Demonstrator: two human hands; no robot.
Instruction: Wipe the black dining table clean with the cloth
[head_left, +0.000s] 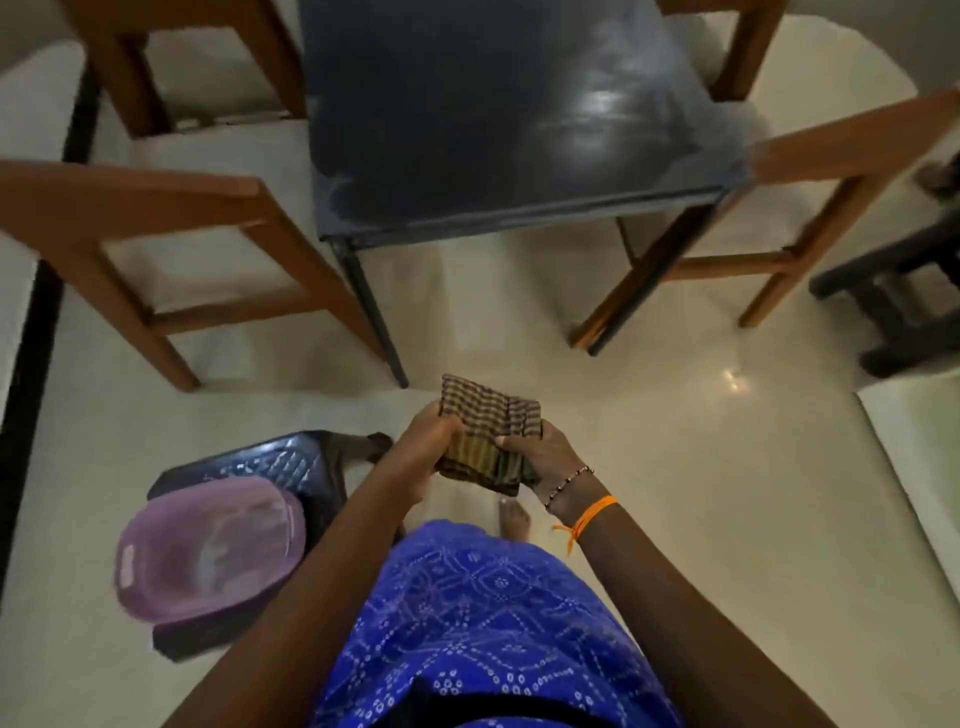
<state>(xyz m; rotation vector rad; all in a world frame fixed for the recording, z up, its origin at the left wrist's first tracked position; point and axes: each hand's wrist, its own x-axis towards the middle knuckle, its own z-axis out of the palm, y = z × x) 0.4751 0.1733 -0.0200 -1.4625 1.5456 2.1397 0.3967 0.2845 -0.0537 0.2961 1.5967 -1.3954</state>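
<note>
my left grip (422, 441) and right grip (540, 457) both pinch the folded checked cloth (485, 431) in front of my blue dress (467, 613) above the floor (675, 467), with a pink tub (208, 551) on a dark stool (291, 462) at my left and, beyond, the black tabletop (493, 119), its near edge facing me between wooden chairs (156, 223).
</note>
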